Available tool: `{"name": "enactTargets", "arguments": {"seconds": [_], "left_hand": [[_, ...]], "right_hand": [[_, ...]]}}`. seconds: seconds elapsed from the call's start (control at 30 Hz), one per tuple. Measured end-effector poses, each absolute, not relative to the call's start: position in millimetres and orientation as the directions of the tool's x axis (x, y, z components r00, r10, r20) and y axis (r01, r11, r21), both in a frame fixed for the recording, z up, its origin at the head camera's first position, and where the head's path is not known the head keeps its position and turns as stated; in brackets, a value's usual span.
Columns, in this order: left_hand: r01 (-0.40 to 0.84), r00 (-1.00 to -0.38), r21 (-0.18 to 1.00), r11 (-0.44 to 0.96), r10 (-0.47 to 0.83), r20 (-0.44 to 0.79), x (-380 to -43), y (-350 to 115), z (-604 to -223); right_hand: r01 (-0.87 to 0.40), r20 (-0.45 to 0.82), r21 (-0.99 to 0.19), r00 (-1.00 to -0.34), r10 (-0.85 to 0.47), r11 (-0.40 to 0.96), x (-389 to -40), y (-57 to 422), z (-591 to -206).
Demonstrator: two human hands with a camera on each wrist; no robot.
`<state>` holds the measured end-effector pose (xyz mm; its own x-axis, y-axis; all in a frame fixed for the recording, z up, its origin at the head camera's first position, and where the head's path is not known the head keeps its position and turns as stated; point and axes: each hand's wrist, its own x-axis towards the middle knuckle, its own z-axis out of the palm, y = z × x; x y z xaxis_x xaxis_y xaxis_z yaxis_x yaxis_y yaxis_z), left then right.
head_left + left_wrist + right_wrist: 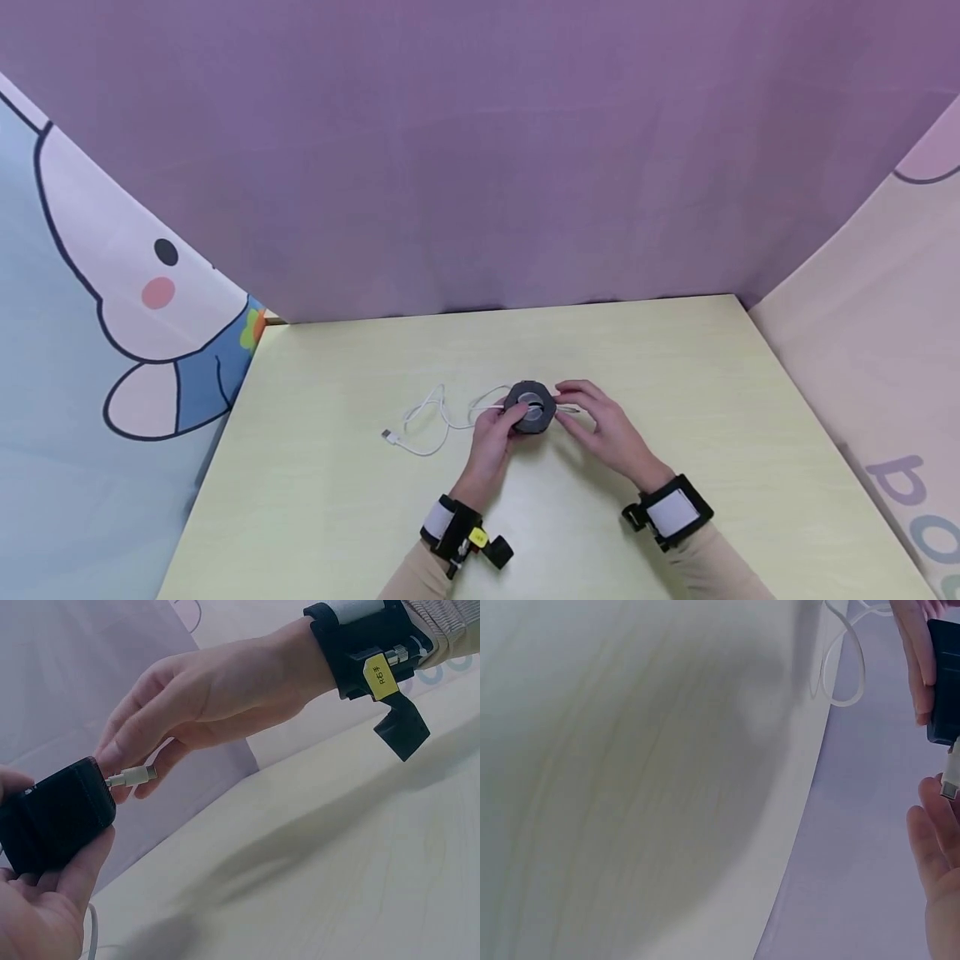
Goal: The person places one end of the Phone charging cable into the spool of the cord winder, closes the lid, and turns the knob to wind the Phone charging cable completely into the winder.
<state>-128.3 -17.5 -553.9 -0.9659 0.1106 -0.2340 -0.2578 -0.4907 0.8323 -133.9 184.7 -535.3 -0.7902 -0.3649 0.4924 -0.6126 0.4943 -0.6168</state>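
Note:
My left hand point(489, 450) grips a dark grey, many-sided cable winder point(547, 420) with a round recessed middle, its thumb laid across the face. A white USB cable point(447, 425) runs through the winder. On the right side its small metal-tipped plug point(135, 776) sticks out of the winder's edge. My right hand point(613, 432) is beside that edge, fingers spread around the plug, with fingertips right at the winder's side. Left of the hands, the cable lies in loose loops, ending in a larger USB plug point(391, 437) on the table.
The pale wooden table point(337, 517) extends all around the hands. A purple cloth wall point(480, 167) rises behind its far edge. Printed cloths hang at the left point(67, 333) and right point(870, 333). Both wrists wear black camera straps point(681, 510).

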Motion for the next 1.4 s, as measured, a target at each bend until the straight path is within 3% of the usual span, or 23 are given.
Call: {"name": "enactTargets", "arguments": {"seconds": [0.43,1.4], "left_hand": [[-0.288,-0.957,0.824,-0.487,0.116,-0.266,-129.2,-20.0,-550.8],[-0.251,-0.968,0.846,-0.471,0.121,-0.219,-126.9,-22.8,-547.5]], "right_hand": [[-0.663,0.580,-0.567,-0.743,-0.335,0.490,-138.8,184.8,-538.0],[-0.620,0.573,-0.568,-0.770,-0.281,0.542,-136.0,192.9,-538.2]]}}
